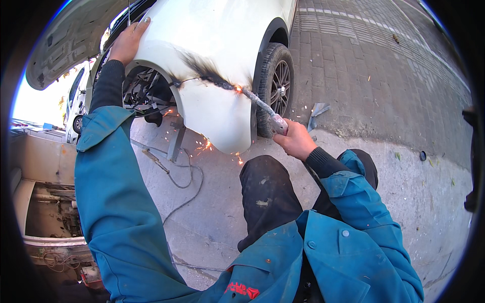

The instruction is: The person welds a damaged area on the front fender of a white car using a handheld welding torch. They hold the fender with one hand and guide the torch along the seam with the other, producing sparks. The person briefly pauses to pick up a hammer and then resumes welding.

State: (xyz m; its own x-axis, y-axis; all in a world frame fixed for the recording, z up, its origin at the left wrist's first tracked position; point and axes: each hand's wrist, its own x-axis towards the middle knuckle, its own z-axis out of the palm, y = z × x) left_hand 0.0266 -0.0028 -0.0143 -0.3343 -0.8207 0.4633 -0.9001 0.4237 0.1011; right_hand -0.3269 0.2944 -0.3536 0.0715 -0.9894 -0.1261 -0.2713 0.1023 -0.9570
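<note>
My right hand (297,141) is closed around the pinkish handle of a cutting torch (260,104). Its spatter-coated tube points up and left, and the tip glows orange against a white car fender (212,118). A dark cut line (214,78) with black soot runs across the fender from the arch at left to the torch tip. Sparks (204,145) fall below the panel. At the upper left, my left hand (128,43) grips the fender's upper edge, thumb on the white surface; its other fingers are partly hidden.
A tyre (275,86) stands just right of the torch. A grey metal support (176,141) stands beneath the fender. On the concrete lie a cable (194,194) with a clamp-like end and a bent metal scrap (317,115). A raised panel (70,38) hangs at upper left.
</note>
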